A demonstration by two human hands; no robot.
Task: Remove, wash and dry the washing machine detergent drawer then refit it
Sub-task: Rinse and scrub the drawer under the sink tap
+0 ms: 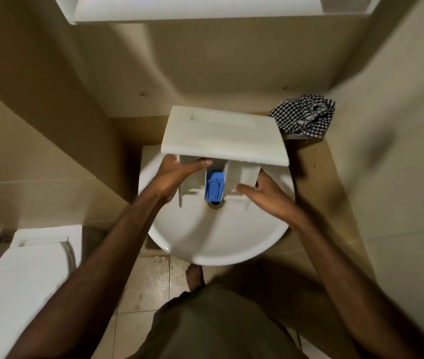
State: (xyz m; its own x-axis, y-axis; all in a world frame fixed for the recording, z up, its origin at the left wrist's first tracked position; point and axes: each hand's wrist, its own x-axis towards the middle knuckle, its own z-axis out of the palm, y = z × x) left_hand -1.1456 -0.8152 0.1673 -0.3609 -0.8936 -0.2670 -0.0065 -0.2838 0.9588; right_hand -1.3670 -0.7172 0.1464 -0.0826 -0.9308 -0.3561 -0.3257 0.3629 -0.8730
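1. You have the detergent drawer (225, 137) off the machine and over the sink (218, 239), front panel tipped away from you and the compartments facing up toward you. Held there, any water or residue should fall into the basin rather than onto the floor.
2. Your left hand (177, 174) clasps the drawer's left wall, thumb reaching into the near compartment. That looks like both a grip and a way to rub the inside.
3. Your right hand (265, 198) closes on the drawer's right corner from below and outside, fingers curled around the edge. It seems to carry the weight while the left works.
4. The blue insert (215, 187) sits between your hands, directly above the drain (215, 203), so rinse water through it should run straight down.
5. The checked cloth (304, 116) lies beyond your right hand, on the ledge behind the basin, well clear of the wet and probably kept for drying.
6. No running water can be made out. My judgement: you are at the wash step, with drying and refitting ahead.
7. The picture is blurred, so finer grip detail cannot be told.
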